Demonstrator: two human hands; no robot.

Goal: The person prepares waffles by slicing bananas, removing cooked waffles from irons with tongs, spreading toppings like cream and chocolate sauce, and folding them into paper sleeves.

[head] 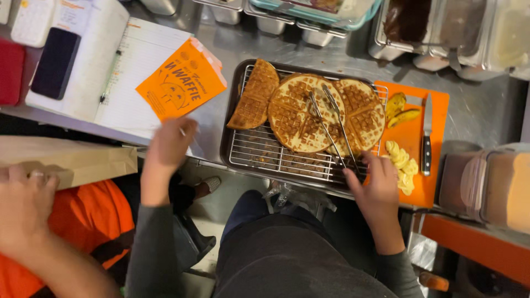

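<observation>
Right hand (378,182) at the near edge of a dark metal tray with a wire cooling rack (259,154), fingers curled round the handle end of slim metal tongs (330,124); tongs lying across two round golden waffles (326,113), tips up near the far side. A folded waffle piece (254,96) propped at the tray's left end. Left hand (168,146) raised beside the tray, fingers pinching the lower corner of an orange printed paper sleeve (181,80), held above an open lined notebook (124,72). Just right of the tray, an orange cutting board (419,138) with banana slices (402,163) and a black-handled knife (427,135). At far left, another person's hand (25,198) on a brown paper bag (72,157).
</observation>
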